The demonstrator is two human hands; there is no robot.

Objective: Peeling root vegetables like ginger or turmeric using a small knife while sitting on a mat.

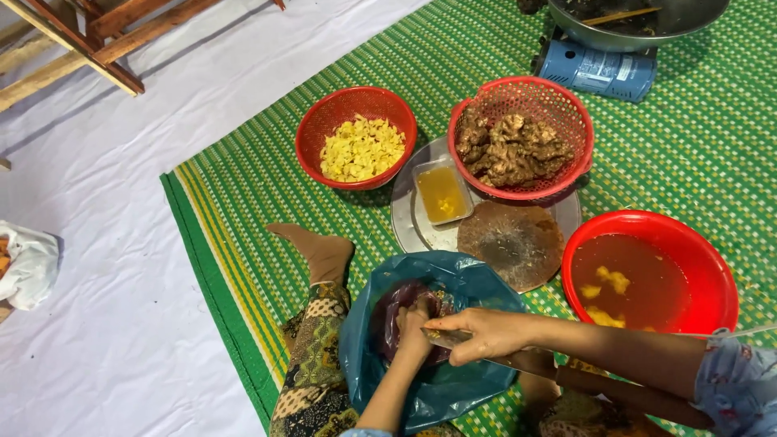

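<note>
Nearest the camera, the left hand is reaching down into a blue plastic bag lying open between the person's knees, its fingers curled together around a dark purplish lump inside the bag's mouth. The right hand is lying just beside it over the bag, fingers clamped on a knife whose blade is pointing toward the left hand.

Just past the bag, a round wooden chopping board is resting partly on a round metal tray. To its right, a red bowl is holding reddish-brown liquid with yellow pieces floating in it. On the tray, a small clear rectangular tub is holding yellow liquid.

Farther on, a red perforated basket is sitting on the tray, heaped with knobbly brown roots, and to its left a red bowl of yellow chopped pieces is standing on the green woven mat.

Farthest, a blue portable gas stove is carrying a metal pan. At the far left, a white plastic bag is lying on the white sheet.
</note>
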